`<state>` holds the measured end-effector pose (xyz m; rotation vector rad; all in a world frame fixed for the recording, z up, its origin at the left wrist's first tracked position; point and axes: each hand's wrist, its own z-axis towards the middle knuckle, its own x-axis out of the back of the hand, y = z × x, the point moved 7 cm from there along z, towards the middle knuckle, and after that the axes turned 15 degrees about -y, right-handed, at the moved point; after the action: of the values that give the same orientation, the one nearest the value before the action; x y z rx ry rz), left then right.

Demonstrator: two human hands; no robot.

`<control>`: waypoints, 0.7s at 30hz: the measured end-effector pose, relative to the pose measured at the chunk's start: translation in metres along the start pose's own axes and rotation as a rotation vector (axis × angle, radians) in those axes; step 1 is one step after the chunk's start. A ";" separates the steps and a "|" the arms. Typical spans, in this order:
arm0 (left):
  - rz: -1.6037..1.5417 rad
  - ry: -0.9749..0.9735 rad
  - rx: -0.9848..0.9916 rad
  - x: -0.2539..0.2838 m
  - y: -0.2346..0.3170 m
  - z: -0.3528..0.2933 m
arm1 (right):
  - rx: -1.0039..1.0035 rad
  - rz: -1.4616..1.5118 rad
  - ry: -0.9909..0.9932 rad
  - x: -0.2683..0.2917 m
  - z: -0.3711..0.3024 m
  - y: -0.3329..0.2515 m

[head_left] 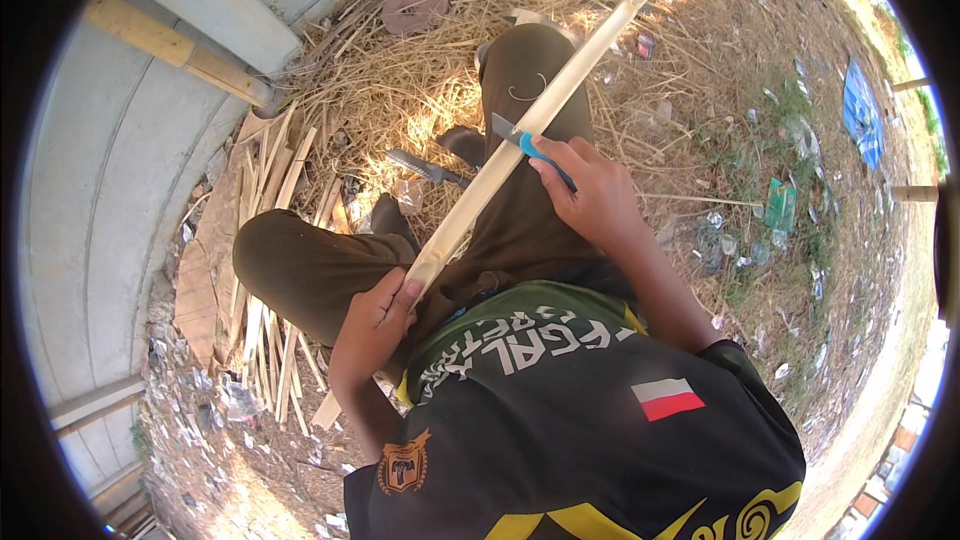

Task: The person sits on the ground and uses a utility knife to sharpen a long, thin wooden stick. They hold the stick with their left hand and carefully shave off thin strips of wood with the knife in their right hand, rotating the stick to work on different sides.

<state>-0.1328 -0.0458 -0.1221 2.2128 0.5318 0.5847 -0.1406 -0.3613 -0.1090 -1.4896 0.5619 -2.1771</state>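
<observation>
A long, pale split bamboo strip slants across my lap, from beside my left hip up past my raised knee to the far right. My left hand is wrapped round its lower part. In my right hand, closed fingers grip a knife with a blue handle and a short, wide blade. The blade lies against the bamboo about midway along, over my right thigh. A thin curled shaving shows beside the strip on my trouser leg.
Between my legs lies a broad serrated blade with a dark handle. Cut bamboo strips are heaped at left on flattened cardboard. A concrete wall and a bamboo pole border that side. Shavings and litter cover the ground.
</observation>
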 end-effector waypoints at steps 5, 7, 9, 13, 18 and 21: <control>-0.069 -0.017 0.069 0.015 -0.035 -0.036 | -0.011 0.044 -0.128 0.004 0.004 0.000; -0.073 -0.016 0.067 0.014 -0.039 -0.038 | -0.107 0.018 -0.258 0.001 0.001 -0.003; -0.048 -0.001 0.062 0.015 -0.035 -0.038 | -0.044 0.015 -0.210 0.002 0.003 -0.004; 0.049 0.041 0.048 0.022 -0.020 -0.023 | -0.059 0.221 -0.166 0.008 0.007 0.001; 0.188 0.080 -0.064 0.018 0.001 0.013 | -0.108 0.269 -0.237 0.013 0.010 0.008; 0.386 0.162 -0.112 0.020 0.015 0.028 | -0.119 0.256 -0.226 0.016 0.008 0.008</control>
<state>-0.0980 -0.0598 -0.1226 2.1830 0.1442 0.9767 -0.1373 -0.3782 -0.0985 -1.6009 0.7676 -1.7823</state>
